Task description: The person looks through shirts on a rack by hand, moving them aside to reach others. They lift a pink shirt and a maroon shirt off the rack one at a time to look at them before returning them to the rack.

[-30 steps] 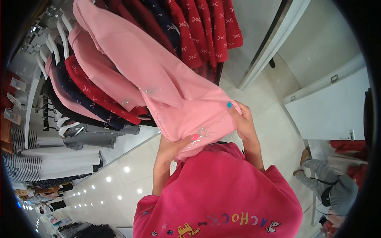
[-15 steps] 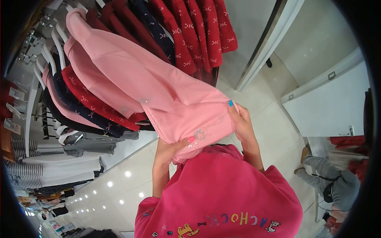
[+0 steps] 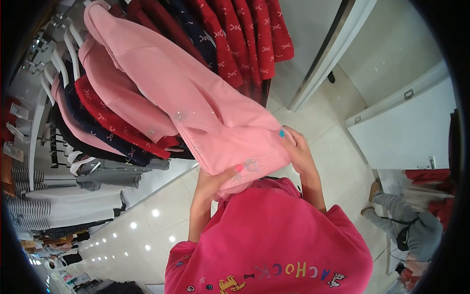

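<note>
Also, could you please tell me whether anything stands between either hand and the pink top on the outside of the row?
Nothing visible does: the left hand and right hand both grip the near end of the pink top directly. The red top hangs farther along the row, not between them.

Bright, even indoor light; glare spots on glossy floor; fisheye-curved edges, black corners; distant clothes soft.
</note>
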Available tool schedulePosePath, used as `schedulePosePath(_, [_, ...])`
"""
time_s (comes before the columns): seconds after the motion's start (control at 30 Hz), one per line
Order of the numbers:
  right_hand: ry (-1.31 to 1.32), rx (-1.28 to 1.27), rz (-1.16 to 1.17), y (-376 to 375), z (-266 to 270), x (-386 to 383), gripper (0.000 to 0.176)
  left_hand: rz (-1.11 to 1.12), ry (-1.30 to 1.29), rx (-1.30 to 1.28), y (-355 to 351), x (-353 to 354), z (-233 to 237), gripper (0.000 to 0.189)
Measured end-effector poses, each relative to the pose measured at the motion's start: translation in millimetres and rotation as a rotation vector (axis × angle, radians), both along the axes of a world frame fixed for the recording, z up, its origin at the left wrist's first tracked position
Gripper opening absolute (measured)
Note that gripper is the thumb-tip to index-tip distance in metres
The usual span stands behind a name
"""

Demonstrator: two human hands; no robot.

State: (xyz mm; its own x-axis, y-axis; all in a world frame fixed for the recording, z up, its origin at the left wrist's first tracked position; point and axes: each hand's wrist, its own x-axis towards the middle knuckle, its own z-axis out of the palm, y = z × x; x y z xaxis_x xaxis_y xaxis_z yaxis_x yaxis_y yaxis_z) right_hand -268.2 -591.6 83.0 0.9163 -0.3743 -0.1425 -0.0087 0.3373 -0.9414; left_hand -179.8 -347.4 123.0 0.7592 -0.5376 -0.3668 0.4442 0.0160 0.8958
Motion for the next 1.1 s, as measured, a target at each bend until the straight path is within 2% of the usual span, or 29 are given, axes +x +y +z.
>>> schedulePosePath(0.07, [0.019, -0.024, 0.066, 6, 13, -2, 0.033, 0.012, -0.027, -0.021, -2, -3, 1, 0.066])
schedulePosePath(0.2, [0.044, 0.005, 0.319, 15, 28, -2, 0.038, -0.011, -0.006, -0.011, -1, -2, 0, 0.065])
schedulePosePath(0.3, [0.109, -0.04, 0.505, 21, 17, -2, 0.038, -0.022, -0.023, -0.023, 2, -2, -3, 0.066])
schedulePosePath(0.4, [0.17, -0.048, 0.391, 33, 19, -3, 0.036, -0.02, -0.03, -0.018, 5, -2, -4, 0.068])
schedulePosePath(0.5, [0.24, -0.045, 0.396, 27, 13, -3, 0.036, 0.003, -0.048, 0.016, 7, -3, 0, 0.068])
schedulePosePath(0.6, [0.065, -0.027, 0.31, 19, -1, -6, 0.032, 0.023, -0.096, 0.047, 15, 1, -1, 0.068])
schedulePosePath(0.7, [0.051, 0.03, 0.098, 7, -8, -7, 0.029, 0.077, -0.136, 0.044, 24, 4, 6, 0.068])
schedulePosePath(0.77, [0.029, -0.019, 0.082, -1, -4, -8, 0.027, 0.118, -0.144, 0.038, 31, 4, 11, 0.069])
schedulePosePath(0.83, [-0.066, -0.049, 0.034, -2, -12, -4, 0.027, 0.095, -0.176, 0.03, 38, 4, 4, 0.063])
schedulePosePath(0.93, [-0.04, 0.121, 0.223, -11, -34, -2, 0.033, 0.116, -0.19, 0.004, 37, 0, 1, 0.057])
schedulePosePath(0.97, [-0.038, 0.149, 0.169, -7, -40, -2, 0.036, 0.131, -0.188, -0.007, 35, -2, 1, 0.055])
schedulePosePath(1.03, [-0.034, 0.206, 0.06, 18, -18, 4, 0.041, 0.159, -0.166, -0.016, 33, -5, 4, 0.054])
schedulePosePath(1.1, [-0.01, 0.184, 0.069, 23, -15, 6, 0.047, 0.18, -0.159, -0.012, 35, -7, 3, 0.052])
